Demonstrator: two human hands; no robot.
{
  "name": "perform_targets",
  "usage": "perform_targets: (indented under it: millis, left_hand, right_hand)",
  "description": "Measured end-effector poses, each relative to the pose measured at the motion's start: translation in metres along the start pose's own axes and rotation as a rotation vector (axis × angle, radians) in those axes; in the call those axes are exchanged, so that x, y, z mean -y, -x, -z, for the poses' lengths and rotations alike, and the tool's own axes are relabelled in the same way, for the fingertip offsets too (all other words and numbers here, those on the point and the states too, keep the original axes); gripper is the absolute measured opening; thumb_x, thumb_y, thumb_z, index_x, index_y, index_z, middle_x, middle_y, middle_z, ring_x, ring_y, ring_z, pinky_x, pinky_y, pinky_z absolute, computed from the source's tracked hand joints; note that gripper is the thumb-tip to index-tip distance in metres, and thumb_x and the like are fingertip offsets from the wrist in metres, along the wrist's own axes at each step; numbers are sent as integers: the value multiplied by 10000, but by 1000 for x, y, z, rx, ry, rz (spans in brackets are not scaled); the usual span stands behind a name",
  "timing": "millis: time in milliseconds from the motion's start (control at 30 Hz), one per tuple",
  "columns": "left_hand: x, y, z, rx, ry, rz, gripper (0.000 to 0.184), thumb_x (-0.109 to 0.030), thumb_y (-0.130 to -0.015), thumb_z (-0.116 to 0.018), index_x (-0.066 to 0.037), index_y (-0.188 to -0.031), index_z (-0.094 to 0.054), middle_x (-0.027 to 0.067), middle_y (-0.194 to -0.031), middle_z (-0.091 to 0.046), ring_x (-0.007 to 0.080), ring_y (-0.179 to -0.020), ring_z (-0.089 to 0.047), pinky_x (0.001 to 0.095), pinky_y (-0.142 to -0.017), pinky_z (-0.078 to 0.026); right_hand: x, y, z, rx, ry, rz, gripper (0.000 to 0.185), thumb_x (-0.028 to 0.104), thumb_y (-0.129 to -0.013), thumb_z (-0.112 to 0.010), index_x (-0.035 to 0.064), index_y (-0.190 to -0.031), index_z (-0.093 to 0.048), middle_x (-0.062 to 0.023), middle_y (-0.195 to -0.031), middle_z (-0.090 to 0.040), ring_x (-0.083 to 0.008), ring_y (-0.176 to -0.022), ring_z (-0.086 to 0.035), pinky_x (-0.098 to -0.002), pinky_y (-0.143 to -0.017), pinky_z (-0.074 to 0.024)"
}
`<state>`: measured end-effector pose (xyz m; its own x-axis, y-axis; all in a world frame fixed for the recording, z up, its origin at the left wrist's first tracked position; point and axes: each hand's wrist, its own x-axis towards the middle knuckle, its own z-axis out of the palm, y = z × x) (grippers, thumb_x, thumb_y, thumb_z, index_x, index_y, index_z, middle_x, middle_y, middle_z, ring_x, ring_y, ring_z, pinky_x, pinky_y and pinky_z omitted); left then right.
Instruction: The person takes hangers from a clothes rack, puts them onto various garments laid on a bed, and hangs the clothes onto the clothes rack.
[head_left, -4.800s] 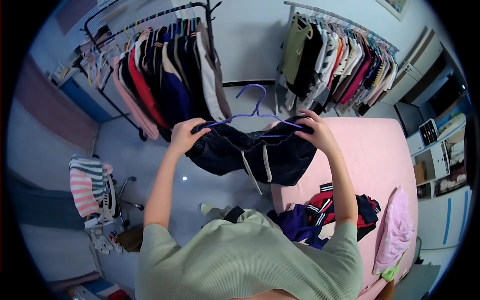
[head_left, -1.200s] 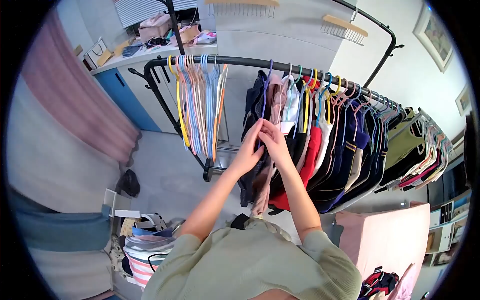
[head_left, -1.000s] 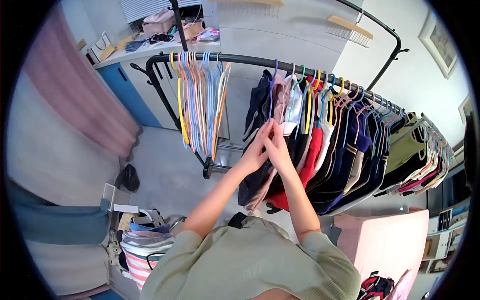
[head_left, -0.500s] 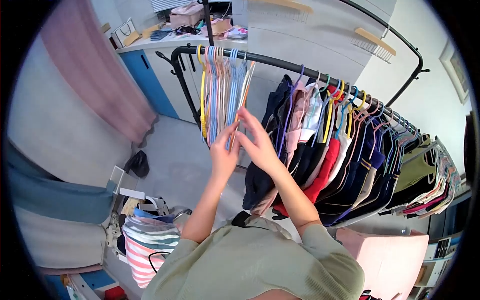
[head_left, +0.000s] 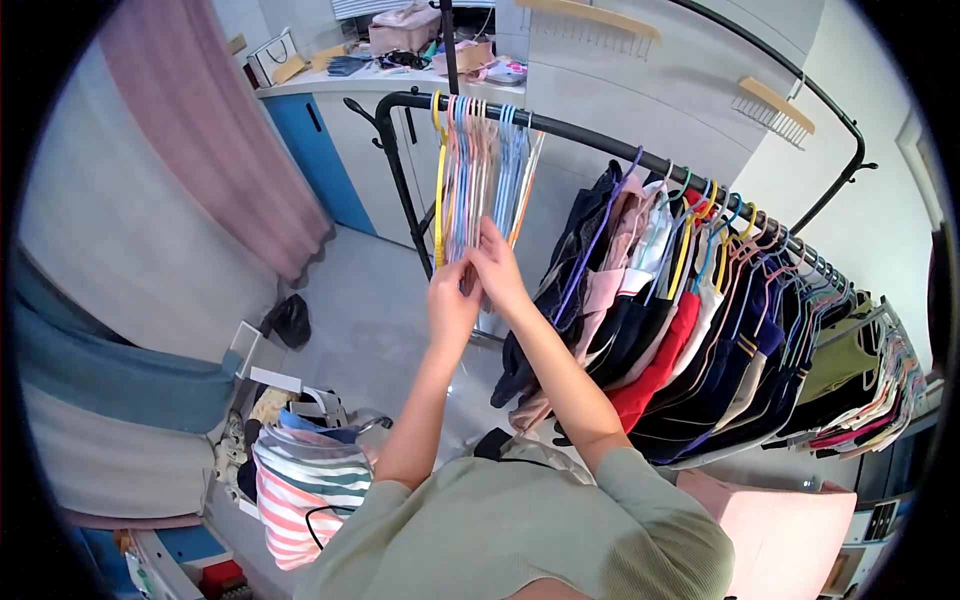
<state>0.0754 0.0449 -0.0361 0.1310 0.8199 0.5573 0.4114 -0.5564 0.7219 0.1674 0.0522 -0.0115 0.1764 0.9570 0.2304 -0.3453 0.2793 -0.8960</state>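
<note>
A tight row of thin hangers [head_left: 470, 150], mostly blue, pink and white, hangs without clothes at the left end of a black clothes rail [head_left: 580, 132]. A yellow hanger [head_left: 438, 200] is at its left edge. Both hands meet at the bottoms of the middle hangers. My left hand [head_left: 455, 300] is closed around their lower ends, its fingertips partly hidden. My right hand [head_left: 498, 272] presses against them from the right, fingers pointing up and together, thumb close to the left hand. A few white and orange hangers [head_left: 522, 200] stand just right of my fingers.
Right along the rail hang many garments [head_left: 680, 330] on coloured hangers. A striped cloth bundle [head_left: 305, 490] sits low at left, near a black bag [head_left: 290, 320] on the floor. Behind the rack stands a cluttered counter [head_left: 385, 80]. A pink box-like piece [head_left: 765, 530] is at lower right.
My hands have closed in on the hanger bottoms and shifted left along the row, leaving the white and orange hangers to their right. The view has shifted slightly.
</note>
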Motion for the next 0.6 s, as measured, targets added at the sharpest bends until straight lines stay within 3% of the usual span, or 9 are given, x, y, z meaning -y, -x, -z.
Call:
perform_targets:
  millis: [100,267,400,600]
  left_hand:
    - [-2,-3,4,58,-36,5,277,-52,-711,-659,10,-977,-610,157,-813,-615,317,-826,-577,377,-734,-467]
    - [5,-2,4,-21,77,-10,290,-57,-701,-676,8,-978,-620,154,-807,-620,302,-806,-579,371,-726,-469]
    - [1,-1,9,-4,131,71,276,-70,-694,-692,15,-947,-620,150,-805,-622,296,-783,-582,366,-709,-468]
    - [0,8,23,-13,176,-53,123,-86,-819,-575,18,-880,-604,153,-804,-613,290,-736,-588,354,-674,-454]
  right_hand:
    - [13,4,-4,-82,74,-42,588,-64,-802,-470,-73,-1350,-254,-119,-1203,-493,-152,-1057,-490,-251,-900,-392]
    - [-6,-7,9,-110,23,-22,533,-101,-765,-545,-66,-1276,-397,-75,-1043,-551,-125,-911,-555,-235,-774,-476]
    - [2,-5,5,-96,11,23,495,-82,-773,-568,-54,-1248,-431,-56,-1005,-550,-116,-884,-562,-231,-769,-476]
    - [23,11,-2,-52,13,-10,399,-22,-798,-599,-23,-1181,-487,-18,-914,-565,-94,-777,-571,-215,-727,-478]
